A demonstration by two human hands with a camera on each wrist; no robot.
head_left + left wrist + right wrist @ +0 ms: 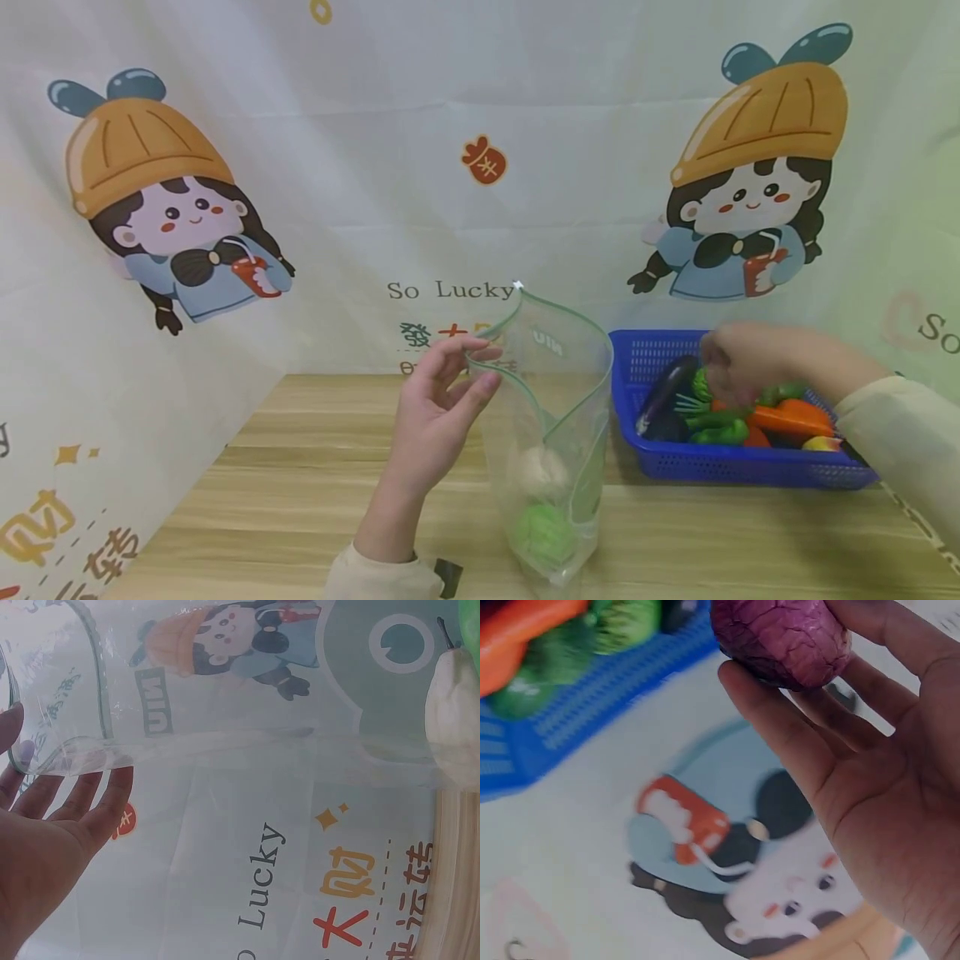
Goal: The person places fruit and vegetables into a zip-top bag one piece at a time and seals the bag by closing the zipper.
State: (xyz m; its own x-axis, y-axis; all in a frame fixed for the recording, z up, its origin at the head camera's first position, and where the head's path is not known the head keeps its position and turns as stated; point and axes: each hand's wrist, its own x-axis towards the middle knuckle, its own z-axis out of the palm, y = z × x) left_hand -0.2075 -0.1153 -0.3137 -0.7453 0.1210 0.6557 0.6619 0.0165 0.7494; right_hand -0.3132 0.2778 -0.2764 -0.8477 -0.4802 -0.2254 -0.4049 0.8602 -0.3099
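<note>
A clear zip bag [558, 392] stands upright on the wooden table, mouth open. Inside lie a pale pear-like fruit [536, 471] and, under it, a green round item [543, 533]. My left hand [483, 367] pinches the bag's near rim between thumb and fingers. In the left wrist view the fingers [82, 802] lie against the rim [90, 754], with the pale fruit [454, 712] beyond. My right hand [712, 367] hovers over the blue basket [675, 467]. Its fingers [780, 720] curl round a purple round vegetable [780, 634].
The basket at the right holds an orange carrot [795, 417], green vegetables [720, 429] and a dark aubergine [663, 400]. A cartoon-printed cloth [480, 167] closes off the back and left side. Bare tabletop [315, 483] lies left of the bag.
</note>
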